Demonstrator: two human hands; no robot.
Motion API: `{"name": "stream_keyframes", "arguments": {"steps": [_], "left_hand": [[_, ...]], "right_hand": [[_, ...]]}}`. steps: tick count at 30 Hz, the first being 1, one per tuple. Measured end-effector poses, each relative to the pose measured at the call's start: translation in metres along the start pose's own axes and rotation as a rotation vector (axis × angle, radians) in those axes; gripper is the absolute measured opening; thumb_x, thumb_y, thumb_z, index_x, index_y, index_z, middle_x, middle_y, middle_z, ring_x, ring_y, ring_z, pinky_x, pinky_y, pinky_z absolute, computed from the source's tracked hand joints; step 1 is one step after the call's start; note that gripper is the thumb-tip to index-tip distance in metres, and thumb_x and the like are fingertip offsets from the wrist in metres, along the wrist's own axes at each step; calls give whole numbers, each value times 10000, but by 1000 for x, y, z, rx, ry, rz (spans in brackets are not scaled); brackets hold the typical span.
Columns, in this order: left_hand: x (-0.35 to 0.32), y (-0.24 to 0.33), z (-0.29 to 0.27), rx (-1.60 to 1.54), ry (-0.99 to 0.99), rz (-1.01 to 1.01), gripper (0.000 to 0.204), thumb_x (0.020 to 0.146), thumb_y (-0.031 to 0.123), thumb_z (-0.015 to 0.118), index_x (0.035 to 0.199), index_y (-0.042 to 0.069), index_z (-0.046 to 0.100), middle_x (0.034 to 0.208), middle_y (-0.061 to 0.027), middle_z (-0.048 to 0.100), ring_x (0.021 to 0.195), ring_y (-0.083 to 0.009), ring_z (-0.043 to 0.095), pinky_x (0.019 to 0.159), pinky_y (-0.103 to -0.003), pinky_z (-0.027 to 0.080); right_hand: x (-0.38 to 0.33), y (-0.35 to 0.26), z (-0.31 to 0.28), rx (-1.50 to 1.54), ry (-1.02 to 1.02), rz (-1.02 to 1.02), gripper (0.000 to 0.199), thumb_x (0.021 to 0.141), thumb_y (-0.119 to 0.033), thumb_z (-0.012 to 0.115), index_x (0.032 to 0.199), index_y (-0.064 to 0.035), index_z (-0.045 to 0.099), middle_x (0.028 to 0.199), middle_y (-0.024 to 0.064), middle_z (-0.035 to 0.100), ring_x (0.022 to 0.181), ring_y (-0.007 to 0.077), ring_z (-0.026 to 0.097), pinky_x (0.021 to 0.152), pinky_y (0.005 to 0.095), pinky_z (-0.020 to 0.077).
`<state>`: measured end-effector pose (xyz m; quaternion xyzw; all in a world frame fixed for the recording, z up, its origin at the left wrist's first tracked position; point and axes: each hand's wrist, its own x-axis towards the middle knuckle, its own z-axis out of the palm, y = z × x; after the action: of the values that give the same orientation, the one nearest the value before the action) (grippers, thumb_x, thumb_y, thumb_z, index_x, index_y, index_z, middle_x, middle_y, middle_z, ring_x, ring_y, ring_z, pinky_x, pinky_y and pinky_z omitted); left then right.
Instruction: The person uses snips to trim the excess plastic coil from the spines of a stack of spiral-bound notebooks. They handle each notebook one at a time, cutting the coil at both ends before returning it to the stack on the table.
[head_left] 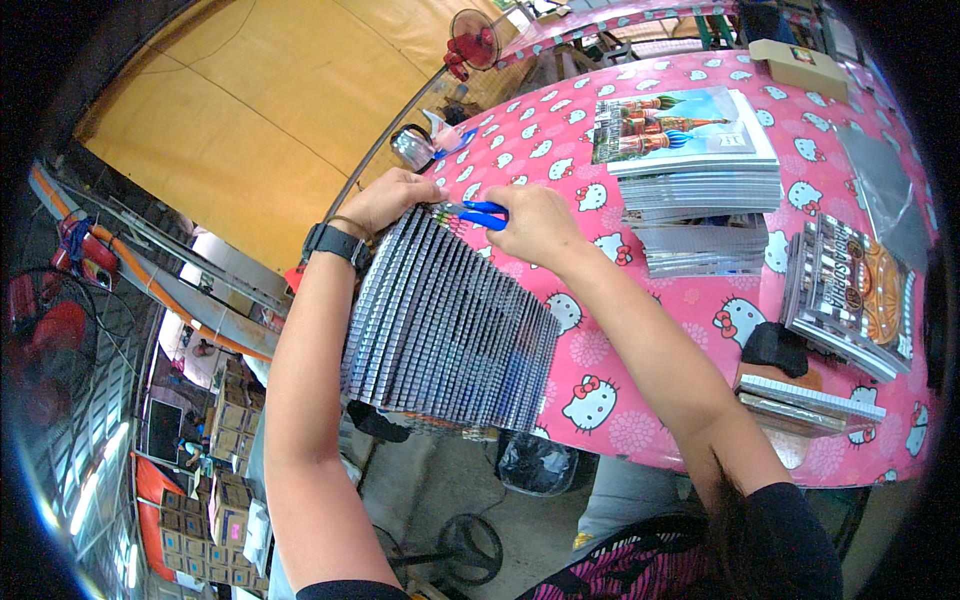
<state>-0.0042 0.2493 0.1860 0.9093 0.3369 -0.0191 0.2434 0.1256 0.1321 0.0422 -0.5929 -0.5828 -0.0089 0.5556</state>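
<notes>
A tall stack of wire-bound books (450, 330) stands at the table's near left edge, its rows of metal spiral spines facing me. My right hand (540, 228) is closed round blue-handled pliers (484, 212), whose jaws reach the far top corner of the stack. At that same corner my left hand (385, 203) rests with its fingers pinched together, right beside the plier jaws. What those fingers pinch is too small to tell. A dark watch (338, 246) sits on my left wrist.
The pink patterned tablecloth (640, 370) covers the table. Stacked books (690, 160) lie at its far middle, more books (850, 290) to the right, with a dark cloth (775, 349) nearby. A cardboard box (800, 70) is at the far right, and a fan (472, 42) stands beyond.
</notes>
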Motion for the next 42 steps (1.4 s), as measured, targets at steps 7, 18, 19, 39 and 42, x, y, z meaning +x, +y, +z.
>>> {"name": "stream_keyframes", "arguments": {"steps": [7, 18, 19, 39, 42], "left_hand": [[0, 7, 2, -6, -17, -42, 276, 823, 240, 569, 899, -8, 665, 820, -30, 653, 753, -92, 571, 718, -227, 445], [-1, 4, 3, 10, -68, -2, 263, 822, 225, 554, 886, -1, 672, 817, -33, 653, 757, -89, 563, 730, -223, 437], [-1, 5, 2, 21, -61, 5, 263, 821, 223, 553, 889, -2, 671, 818, -34, 653, 756, -89, 561, 730, -223, 437], [-1, 18, 4, -17, -101, -115, 196, 777, 157, 614, 892, 9, 673, 825, -35, 662, 796, -103, 588, 771, -222, 442], [2, 18, 4, 1, -107, -119, 185, 771, 152, 628, 881, 9, 672, 820, -34, 662, 788, -100, 587, 763, -222, 443]], "right_hand": [[-4, 10, 11, -114, 237, -227, 300, 646, -188, 653, 913, -71, 583, 817, 109, 582, 796, 294, 578, 706, 416, 466], [-10, -1, 5, -35, 16, -31, 234, 646, -169, 652, 854, -87, 584, 719, 106, 604, 709, 303, 611, 625, 423, 480], [-10, 3, 5, 1, 32, -31, 247, 643, -171, 655, 865, -89, 583, 729, 104, 601, 719, 301, 608, 631, 423, 480], [-19, 16, 9, -8, 77, -160, 298, 669, -226, 671, 919, -95, 576, 842, 115, 578, 817, 303, 579, 678, 422, 464], [-21, 18, 13, -82, 186, -199, 296, 681, -253, 675, 913, -97, 577, 846, 110, 579, 818, 302, 576, 687, 425, 462]]}}
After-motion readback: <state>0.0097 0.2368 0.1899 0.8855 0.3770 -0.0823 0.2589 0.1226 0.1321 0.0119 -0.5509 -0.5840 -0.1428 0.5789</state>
